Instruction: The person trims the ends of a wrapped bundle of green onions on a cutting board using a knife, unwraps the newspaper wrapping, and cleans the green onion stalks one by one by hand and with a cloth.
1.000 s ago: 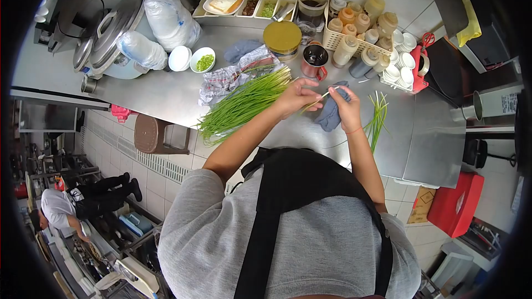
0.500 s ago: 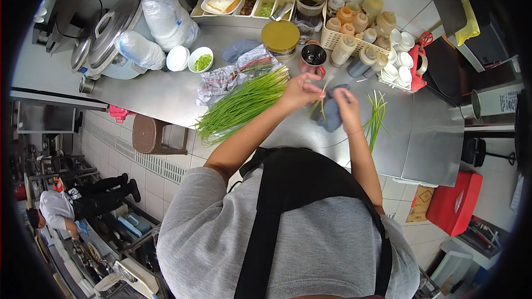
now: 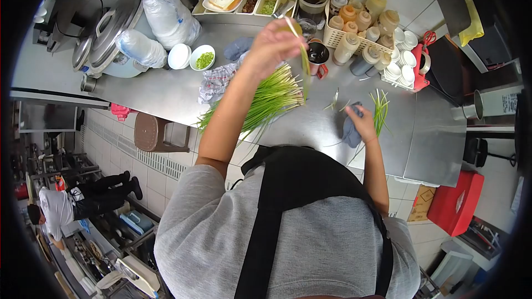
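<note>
My left hand (image 3: 277,47) is raised over the far end of the scallion bundle (image 3: 271,97), its fingers closed on a thin scallion strand (image 3: 305,63). That strand has a pale upper end and hangs down, smeared by motion. Farther right, my right hand (image 3: 363,123) grips a grey-blue cloth (image 3: 351,131) low over the steel counter. Small scallion scraps (image 3: 334,99) lie just beyond its fingertips. Beside that hand rests a smaller group of scallions (image 3: 380,113). The big bundle lies partly on crumpled printed paper (image 3: 215,84).
A red mug (image 3: 317,58) and a basket of squeeze bottles (image 3: 332,37) stand at the back. A bowl of chopped scallion (image 3: 204,60) sits left. White cups (image 3: 407,58) are stacked right. Another person (image 3: 58,206) is at the lower left, beyond a brown stool (image 3: 149,133).
My left hand has lifted up and left, away from my right hand, with the strand. My right hand and the cloth have shifted right and nearer. Scraps now show on the counter.
</note>
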